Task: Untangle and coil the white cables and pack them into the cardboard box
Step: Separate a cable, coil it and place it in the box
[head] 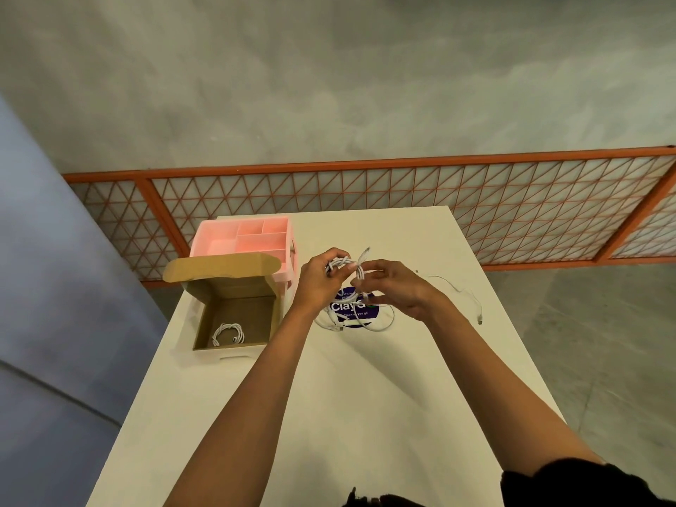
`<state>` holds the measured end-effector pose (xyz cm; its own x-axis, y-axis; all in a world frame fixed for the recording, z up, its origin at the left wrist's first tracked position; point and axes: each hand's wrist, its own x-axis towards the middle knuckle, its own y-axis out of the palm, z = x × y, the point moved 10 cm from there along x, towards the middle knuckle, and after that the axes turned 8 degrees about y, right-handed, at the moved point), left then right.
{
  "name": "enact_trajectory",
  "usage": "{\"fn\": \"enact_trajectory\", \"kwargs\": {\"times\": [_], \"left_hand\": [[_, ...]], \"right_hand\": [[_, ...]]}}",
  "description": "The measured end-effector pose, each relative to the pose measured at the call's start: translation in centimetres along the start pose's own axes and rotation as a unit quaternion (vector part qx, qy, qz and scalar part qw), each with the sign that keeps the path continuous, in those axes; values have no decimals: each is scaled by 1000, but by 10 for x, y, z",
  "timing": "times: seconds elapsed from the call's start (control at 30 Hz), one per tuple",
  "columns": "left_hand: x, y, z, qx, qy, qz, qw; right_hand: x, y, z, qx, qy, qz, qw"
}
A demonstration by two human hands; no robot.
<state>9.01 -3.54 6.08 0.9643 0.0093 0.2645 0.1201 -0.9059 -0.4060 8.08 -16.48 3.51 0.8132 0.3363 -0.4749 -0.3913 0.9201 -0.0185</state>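
Note:
Above the middle of the white table (329, 397), my left hand (316, 283) and my right hand (397, 289) both grip one coiled white cable (345, 267); its plug end sticks up between them. An open cardboard box (205, 316) stands to the left, lid flap raised, with one coiled white cable (228, 334) lying inside. Under my hands a loose white cable (369, 325) lies across a purple sticker (353, 309). Another thin white cable (464, 294) trails toward the table's right edge.
A pink organiser (252, 237) with several compartments stands behind the box at the table's far left. Beyond the table runs an orange-framed mesh fence (402, 192) on a grey concrete floor. The table's right edge is near the thin cable.

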Motion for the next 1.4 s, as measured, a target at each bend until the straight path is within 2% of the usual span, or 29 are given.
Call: {"fn": "enact_trajectory", "kwargs": {"times": [0.1, 0.2, 0.33, 0.47, 0.67, 0.83, 1.03, 1.13, 1.23, 1.4], "left_hand": [[-3, -4, 3, 12, 1, -25, 1000], [-5, -12, 4, 30, 9, -63, 998], [-5, -20, 7, 40, 16, -90, 995], [-4, -19, 13, 53, 24, -86, 995], [-5, -20, 21, 62, 19, -86, 994], [-1, -18, 29, 4, -16, -76, 997], [1, -23, 25, -42, -36, -76, 996], [-3, -20, 32, -85, -83, -41, 992], [-10, -11, 26, -142, -99, 14, 985], [-16, 0, 7, -210, -61, 90, 972]], "right_hand": [[0, -3, 13, -82, -22, -38, 996], [-1, -10, 20, -115, 0, -73, 991], [-5, 4, 21, -122, 62, 6, 991], [-2, 12, 17, -201, 54, 39, 977], [-16, 15, 25, -208, 0, 82, 975], [-26, 13, 36, -184, -52, 121, 974], [-21, -10, 28, -98, -33, 94, 990], [-13, -29, 15, -110, 3, 32, 993], [-9, -40, 8, -99, 27, 4, 995], [-3, -44, 5, -30, 34, 2, 999]]}}
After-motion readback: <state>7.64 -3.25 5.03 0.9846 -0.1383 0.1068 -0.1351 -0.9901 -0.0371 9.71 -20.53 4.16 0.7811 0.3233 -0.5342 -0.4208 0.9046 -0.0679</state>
